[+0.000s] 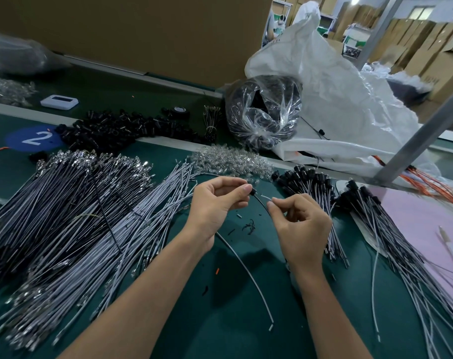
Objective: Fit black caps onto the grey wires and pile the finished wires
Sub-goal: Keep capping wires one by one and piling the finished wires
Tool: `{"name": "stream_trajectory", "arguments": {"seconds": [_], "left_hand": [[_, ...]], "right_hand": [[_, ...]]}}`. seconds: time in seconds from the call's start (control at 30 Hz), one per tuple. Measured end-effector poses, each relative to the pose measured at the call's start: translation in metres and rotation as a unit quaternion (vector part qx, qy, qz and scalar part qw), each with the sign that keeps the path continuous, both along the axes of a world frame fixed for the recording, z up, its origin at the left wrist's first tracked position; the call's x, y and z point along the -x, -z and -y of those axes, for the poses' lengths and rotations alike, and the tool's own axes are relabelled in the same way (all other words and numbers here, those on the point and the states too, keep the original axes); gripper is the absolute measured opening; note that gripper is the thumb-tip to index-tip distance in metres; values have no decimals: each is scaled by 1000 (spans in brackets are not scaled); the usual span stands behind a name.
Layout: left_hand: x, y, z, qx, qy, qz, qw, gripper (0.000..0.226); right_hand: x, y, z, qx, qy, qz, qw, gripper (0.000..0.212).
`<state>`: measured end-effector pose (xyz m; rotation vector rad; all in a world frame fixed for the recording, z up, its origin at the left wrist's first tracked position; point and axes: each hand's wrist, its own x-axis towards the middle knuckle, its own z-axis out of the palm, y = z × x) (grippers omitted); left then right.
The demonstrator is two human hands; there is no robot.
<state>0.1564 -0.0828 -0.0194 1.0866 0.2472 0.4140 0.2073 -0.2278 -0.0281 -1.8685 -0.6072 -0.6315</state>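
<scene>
The left hand (217, 200) pinches a small black plastic cap (253, 190) between thumb and forefinger, the other fingers curled in. Just to its right, the right hand (300, 224) pinches the end of a thin grey wire (248, 270) at its fingertips, close to the cap. A short dark stretch bows between the two hands. The rest of the wire runs out from under the left hand and arcs down between the forearms onto the green-covered bench (220, 327), where its far end lies.

Left of the left hand spreads a broad heap of uncapped grey wires with metal terminals (65, 216). Just beyond and to the right of the right hand lie fanned bundles of grey wires already wearing black caps (311, 185), some resting on a pale pink sheet (422, 224).

Just beyond both hands is a small mound of clear plastic pieces (228, 159). Farther beyond the left hand lies a loose pile of black caps (116, 128), next to a blue round sticker marked 2 (32, 138). Well beyond the right hand sits a clear plastic bag of black parts (264, 112), touching a large crumpled white sack (344, 107).
</scene>
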Motion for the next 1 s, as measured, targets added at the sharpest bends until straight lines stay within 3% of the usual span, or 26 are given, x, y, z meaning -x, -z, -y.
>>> {"name": "stream_trajectory", "arguments": {"seconds": [0.23,0.63,0.83,1.0], "left_hand": [[-2,1,5,-34,15,-7,999,11],[-2,1,5,-2,15,1,1000,12],[0,-1,6,37,30,15,999,30],[-1,0,5,45,44,19,998,28]], "right_hand": [[-1,1,-2,-2,14,5,1000,18],[1,2,-3,8,-6,-13,1000,13],[4,1,-6,-8,-13,0,1000,12],[4,1,-5,-11,-28,-2,1000,11]]}}
